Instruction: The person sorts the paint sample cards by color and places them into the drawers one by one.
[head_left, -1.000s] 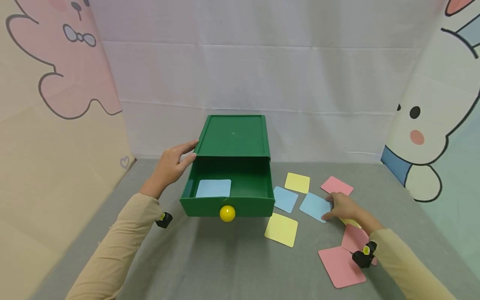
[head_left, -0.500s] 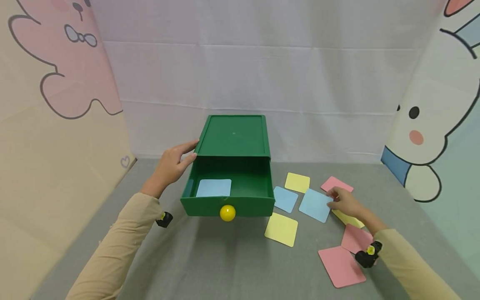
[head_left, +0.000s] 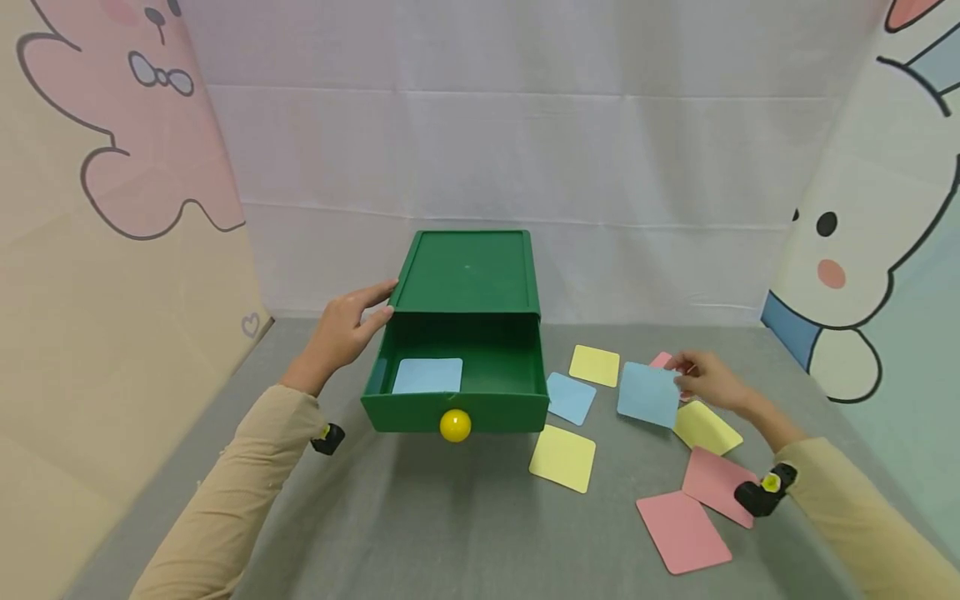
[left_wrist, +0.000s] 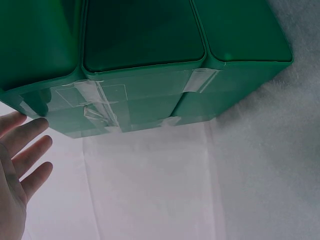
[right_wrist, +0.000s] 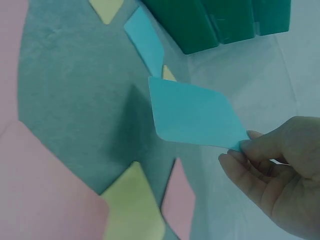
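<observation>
A green box (head_left: pixel 467 271) stands mid-table with its top drawer (head_left: pixel 498 414) pulled out; a yellow round knob (head_left: pixel 455 426) is on the drawer front. Inside the drawer lies a light blue card (head_left: pixel 427 376). My left hand (head_left: pixel 341 333) rests its fingertips on the box's left side, fingers extended, as the left wrist view also shows (left_wrist: pixel 22 155). With thumb and fingers my right hand (head_left: pixel 708 382) pinches another light blue card (head_left: pixel 648 395) by one corner. In the right wrist view this card (right_wrist: pixel 195 115) is tilted and raised off the table, its shadow beneath.
Right of the box lie a third blue card (head_left: pixel 571 398), yellow cards (head_left: pixel 563 459) and pink cards (head_left: pixel 683 532), some overlapping. A white cloth (head_left: pixel 480 150) hangs behind, with printed cartoon panels (head_left: pixel 847 308) on both sides. The grey table (head_left: pixel 337 517) extends in front.
My right hand has taken hold of the blue card, lifted it off the table and shifted a little to the right. More of the yellow card beneath shows. My left hand has stayed put.
</observation>
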